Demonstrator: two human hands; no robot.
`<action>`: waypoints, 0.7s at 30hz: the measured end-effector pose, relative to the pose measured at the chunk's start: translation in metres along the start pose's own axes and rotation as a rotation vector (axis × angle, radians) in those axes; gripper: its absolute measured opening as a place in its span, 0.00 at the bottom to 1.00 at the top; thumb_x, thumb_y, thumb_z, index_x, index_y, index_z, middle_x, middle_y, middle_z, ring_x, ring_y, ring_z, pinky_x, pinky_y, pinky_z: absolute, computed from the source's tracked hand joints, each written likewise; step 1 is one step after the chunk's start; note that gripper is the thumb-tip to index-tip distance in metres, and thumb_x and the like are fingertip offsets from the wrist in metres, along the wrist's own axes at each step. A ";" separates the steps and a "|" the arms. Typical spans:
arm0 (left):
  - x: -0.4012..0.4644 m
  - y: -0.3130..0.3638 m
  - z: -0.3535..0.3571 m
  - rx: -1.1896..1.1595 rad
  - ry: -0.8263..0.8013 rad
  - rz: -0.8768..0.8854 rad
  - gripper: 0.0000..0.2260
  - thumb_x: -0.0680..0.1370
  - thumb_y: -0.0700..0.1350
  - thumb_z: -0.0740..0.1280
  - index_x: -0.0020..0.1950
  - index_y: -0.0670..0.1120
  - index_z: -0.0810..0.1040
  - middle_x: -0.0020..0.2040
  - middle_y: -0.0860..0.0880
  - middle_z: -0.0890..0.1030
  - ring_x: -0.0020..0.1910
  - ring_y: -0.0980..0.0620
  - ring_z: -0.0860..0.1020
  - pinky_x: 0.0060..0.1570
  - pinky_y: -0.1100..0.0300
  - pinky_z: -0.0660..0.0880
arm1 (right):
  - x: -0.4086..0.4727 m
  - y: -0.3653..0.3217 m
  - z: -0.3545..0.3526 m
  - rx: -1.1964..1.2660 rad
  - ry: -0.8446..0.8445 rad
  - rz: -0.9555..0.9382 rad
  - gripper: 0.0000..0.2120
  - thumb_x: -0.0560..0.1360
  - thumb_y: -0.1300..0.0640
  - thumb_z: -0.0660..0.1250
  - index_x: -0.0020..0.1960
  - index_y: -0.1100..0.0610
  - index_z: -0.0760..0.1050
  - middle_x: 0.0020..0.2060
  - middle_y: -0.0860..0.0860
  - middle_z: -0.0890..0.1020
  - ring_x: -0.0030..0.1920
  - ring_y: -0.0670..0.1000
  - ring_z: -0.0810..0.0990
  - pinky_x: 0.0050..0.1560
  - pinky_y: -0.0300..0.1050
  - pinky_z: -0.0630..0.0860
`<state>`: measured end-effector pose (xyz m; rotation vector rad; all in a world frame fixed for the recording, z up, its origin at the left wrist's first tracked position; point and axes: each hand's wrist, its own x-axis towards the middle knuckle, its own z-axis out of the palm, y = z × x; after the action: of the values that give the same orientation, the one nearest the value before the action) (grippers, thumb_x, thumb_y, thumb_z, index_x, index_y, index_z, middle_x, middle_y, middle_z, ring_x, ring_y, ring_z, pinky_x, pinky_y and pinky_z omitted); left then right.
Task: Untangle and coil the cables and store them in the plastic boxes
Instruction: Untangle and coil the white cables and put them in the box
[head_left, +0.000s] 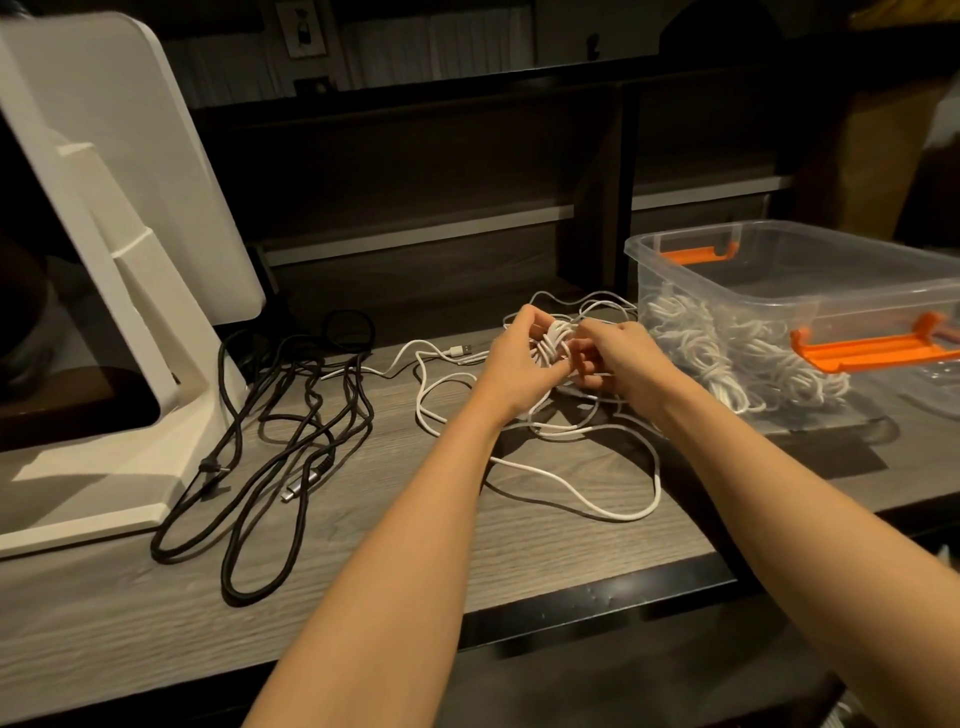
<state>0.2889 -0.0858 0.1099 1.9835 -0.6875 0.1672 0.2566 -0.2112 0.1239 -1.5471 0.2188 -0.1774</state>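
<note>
A small coil of white cable (557, 343) sits between my two hands above the desk. My left hand (519, 358) grips the coil from the left, fingers curled round it. My right hand (621, 358) pinches the cable wrapped round the coil's right side. The rest of the white cable (582, 493) trails in loose loops over the wooden desk, its USB plug (460, 349) lying to the left. A clear plastic box (800, 291) with orange latches stands at the right, holding several coiled white cables (727, 353).
Loose black cables (291, 415) lie tangled at the left, beside the white stand of a monitor (104, 260). A dark shelf unit (441, 156) rises behind the desk. A clear lid (935, 389) lies at the far right edge. The desk's dark front edge (597, 597) runs below my arms.
</note>
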 end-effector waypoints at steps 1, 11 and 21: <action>0.000 -0.001 0.000 0.020 0.025 0.006 0.15 0.75 0.40 0.72 0.58 0.45 0.71 0.50 0.52 0.76 0.47 0.59 0.75 0.42 0.73 0.71 | 0.001 -0.001 0.000 0.020 0.006 0.002 0.09 0.78 0.60 0.60 0.46 0.62 0.77 0.32 0.52 0.79 0.26 0.44 0.77 0.29 0.36 0.76; -0.001 0.000 -0.003 -0.247 -0.029 -0.030 0.07 0.78 0.42 0.68 0.56 0.47 0.75 0.49 0.48 0.81 0.47 0.57 0.81 0.47 0.66 0.77 | 0.012 0.004 -0.009 0.105 -0.117 0.059 0.11 0.81 0.61 0.57 0.49 0.63 0.77 0.33 0.53 0.75 0.33 0.46 0.72 0.35 0.37 0.72; -0.001 0.003 -0.007 -0.433 -0.117 -0.122 0.05 0.81 0.41 0.64 0.57 0.46 0.74 0.47 0.46 0.81 0.45 0.53 0.82 0.42 0.62 0.79 | 0.010 0.008 -0.004 0.092 0.003 -0.104 0.03 0.76 0.59 0.68 0.44 0.57 0.79 0.40 0.55 0.82 0.40 0.50 0.82 0.43 0.42 0.81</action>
<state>0.2873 -0.0803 0.1157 1.6190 -0.6144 -0.1623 0.2649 -0.2179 0.1158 -1.4678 0.1307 -0.2681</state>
